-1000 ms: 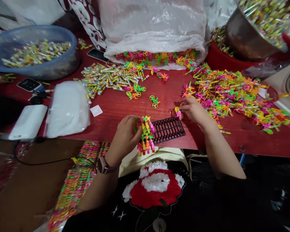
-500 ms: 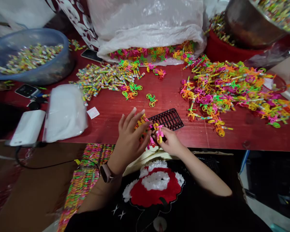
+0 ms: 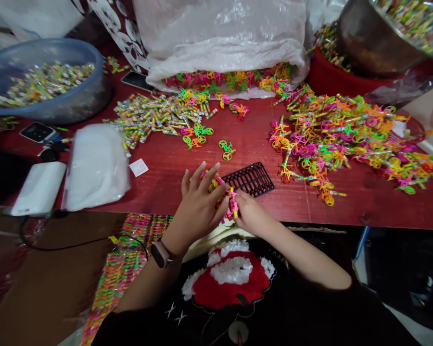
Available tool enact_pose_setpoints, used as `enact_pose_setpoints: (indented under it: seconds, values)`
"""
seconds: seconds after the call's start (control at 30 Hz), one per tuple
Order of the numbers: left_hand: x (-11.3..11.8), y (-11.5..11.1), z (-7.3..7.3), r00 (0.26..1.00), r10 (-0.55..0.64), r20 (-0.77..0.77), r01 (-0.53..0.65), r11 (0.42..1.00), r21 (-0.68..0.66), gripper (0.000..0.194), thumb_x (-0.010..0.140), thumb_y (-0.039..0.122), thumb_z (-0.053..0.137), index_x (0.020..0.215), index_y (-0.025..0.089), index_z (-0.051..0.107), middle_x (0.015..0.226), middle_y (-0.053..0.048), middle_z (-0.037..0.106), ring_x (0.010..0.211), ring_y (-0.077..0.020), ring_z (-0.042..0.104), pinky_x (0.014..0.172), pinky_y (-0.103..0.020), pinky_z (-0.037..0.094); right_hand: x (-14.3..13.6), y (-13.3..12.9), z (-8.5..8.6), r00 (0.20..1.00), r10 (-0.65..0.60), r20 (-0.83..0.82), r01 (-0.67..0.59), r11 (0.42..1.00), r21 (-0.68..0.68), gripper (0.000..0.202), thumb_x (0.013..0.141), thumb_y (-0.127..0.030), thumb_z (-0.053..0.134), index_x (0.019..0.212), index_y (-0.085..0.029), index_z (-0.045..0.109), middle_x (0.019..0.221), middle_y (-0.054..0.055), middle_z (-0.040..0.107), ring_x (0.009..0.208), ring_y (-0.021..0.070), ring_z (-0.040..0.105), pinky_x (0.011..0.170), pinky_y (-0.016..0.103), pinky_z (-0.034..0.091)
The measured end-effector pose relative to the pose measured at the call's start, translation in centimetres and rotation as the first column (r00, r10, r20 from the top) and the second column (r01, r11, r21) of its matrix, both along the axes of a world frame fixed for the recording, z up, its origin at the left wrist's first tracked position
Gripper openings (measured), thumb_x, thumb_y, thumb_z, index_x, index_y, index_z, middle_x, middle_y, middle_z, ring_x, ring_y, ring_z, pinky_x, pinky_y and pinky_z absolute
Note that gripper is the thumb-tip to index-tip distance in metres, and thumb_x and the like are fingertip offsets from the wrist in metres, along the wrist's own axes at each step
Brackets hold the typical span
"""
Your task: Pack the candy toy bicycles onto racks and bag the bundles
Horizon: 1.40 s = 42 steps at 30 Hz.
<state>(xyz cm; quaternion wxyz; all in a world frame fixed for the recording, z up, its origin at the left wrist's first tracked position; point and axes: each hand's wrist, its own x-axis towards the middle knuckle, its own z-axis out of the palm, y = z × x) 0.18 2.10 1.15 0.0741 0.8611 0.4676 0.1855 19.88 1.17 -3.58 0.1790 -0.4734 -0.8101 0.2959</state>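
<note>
At the table's front edge, my left hand has its fingers spread over small colourful plastic pieces, which show between the fingers and thumb. My right hand is closed on a pink and yellow toy bicycle, beside my left thumb. Its fingertips are partly hidden. Behind my right hand a black slotted rack lies flat on the red table. Farther back lie a green and yellow toy bicycle and a small cluster of bicycles.
A large pile of bicycles with tubes covers the right side. Candy tubes lie back left, near a blue basin. Plastic bags, a white power bank and a paper square are left. A white sack stands behind.
My right hand has turned slightly, and the pink and yellow bicycle has tilted down closer to my left thumb. My left hand has shifted slightly, fingers still spread.
</note>
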Motion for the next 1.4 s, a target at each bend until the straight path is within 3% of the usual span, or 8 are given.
enact_pose_setpoints:
  seconds: [0.23, 0.5, 0.63, 0.73, 0.9, 1.1, 1.27, 1.4]
  values:
    - [0.3, 0.3, 0.1, 0.997, 0.005, -0.071, -0.006, 1.000, -0.013, 0.025, 0.103, 0.040, 0.053, 0.121, 0.026, 0.065, 0.168, -0.011, 0.036, 0.158, -0.0385, 0.027, 0.126, -0.068, 0.016, -0.3, -0.1, -0.3, 1.000, 0.016, 0.008, -0.017, 1.000, 0.012, 0.031, 0.087, -0.007, 0.060, 0.117, -0.013, 0.061, 0.119, 0.016, 0.063, 0.115, 0.0272, 0.063, 0.107, 0.046, 0.054]
    - [0.4, 0.0, 1.2, 0.999, -0.024, 0.026, 0.025, 1.000, -0.011, 0.042, 0.102, 0.041, 0.056, 0.142, 0.027, 0.054, 0.166, -0.012, 0.040, 0.155, -0.0352, 0.032, 0.127, -0.066, 0.018, 0.1, -0.8, -2.3, 0.969, -0.001, -0.248, 0.027, 0.994, 0.104, 0.020, 0.091, -0.007, 0.056, 0.106, -0.019, 0.060, 0.114, 0.012, 0.061, 0.109, 0.0248, 0.060, 0.100, 0.042, 0.054]
    - [0.8, -0.1, 1.2, 0.999, -0.014, 0.041, 0.013, 1.000, 0.020, 0.019, 0.100, 0.039, 0.062, 0.114, 0.027, 0.067, 0.155, -0.006, 0.054, 0.156, -0.0357, 0.031, 0.128, -0.068, 0.014, 0.7, -0.6, -2.6, 0.918, -0.003, -0.397, 0.027, 0.998, 0.055, 0.021, 0.089, -0.013, 0.063, 0.109, -0.020, 0.062, 0.110, 0.009, 0.063, 0.097, 0.0217, 0.061, 0.086, 0.036, 0.054]
    - [1.0, 0.0, 0.6, 0.996, 0.020, 0.082, -0.021, 1.000, 0.014, 0.013, 0.102, 0.036, 0.061, 0.104, 0.026, 0.069, 0.149, -0.004, 0.061, 0.152, -0.0336, 0.038, 0.127, -0.068, 0.019, 0.7, -0.5, -3.0, 0.890, -0.021, -0.456, 0.058, 0.996, 0.067, 0.026, 0.091, -0.013, 0.061, 0.115, -0.020, 0.064, 0.107, 0.008, 0.066, 0.089, 0.0199, 0.061, 0.081, 0.034, 0.053]
    - [0.8, 0.1, 0.2, 0.989, 0.023, 0.148, -0.024, 1.000, 0.009, 0.008, 0.098, 0.032, 0.067, 0.097, 0.026, 0.071, 0.142, -0.003, 0.065, 0.148, -0.0332, 0.042, 0.126, -0.067, 0.023, -0.2, -1.1, -3.2, 0.931, -0.150, -0.333, 0.218, 0.960, 0.178, 0.016, 0.094, -0.009, 0.055, 0.093, -0.020, 0.067, 0.086, 0.007, 0.066, 0.091, 0.0247, 0.053, 0.081, 0.038, 0.046]
    - [0.8, 0.2, -0.1, 0.979, 0.051, 0.196, -0.051, 0.999, -0.003, 0.009, 0.096, 0.032, 0.069, 0.090, 0.025, 0.069, 0.133, -0.003, 0.069, 0.143, -0.0326, 0.046, 0.126, -0.065, 0.025, 0.0, -0.1, -2.0, 0.972, -0.145, -0.185, 0.167, 0.980, 0.107, 0.020, 0.090, -0.004, 0.061, 0.091, -0.021, 0.071, 0.084, 0.004, 0.068, 0.096, 0.0252, 0.053, 0.086, 0.040, 0.041]
    - [1.0, 0.1, 0.0, 0.981, 0.080, 0.176, -0.080, 0.997, -0.011, 0.009, 0.099, 0.034, 0.066, 0.098, 0.025, 0.066, 0.136, -0.004, 0.067, 0.143, -0.0324, 0.046, 0.126, -0.064, 0.023, -0.3, -0.4, -2.1, 0.976, -0.164, -0.140, 0.173, 0.983, 0.055, 0.020, 0.092, -0.006, 0.063, 0.097, -0.022, 0.075, 0.093, 0.005, 0.073, 0.101, 0.0255, 0.055, 0.090, 0.041, 0.042]
    - [0.6, -0.4, 0.4, 0.982, 0.076, 0.175, -0.077, 0.997, -0.003, 0.020, 0.102, 0.038, 0.061, 0.119, 0.026, 0.063, 0.141, -0.009, 0.063, 0.143, -0.0308, 0.047, 0.125, -0.062, 0.026, 0.3, -1.4, -1.4, 0.957, -0.113, -0.268, 0.122, 0.992, 0.019, 0.023, 0.094, -0.013, 0.065, 0.112, -0.024, 0.075, 0.113, 0.006, 0.076, 0.111, 0.0246, 0.062, 0.099, 0.044, 0.047]
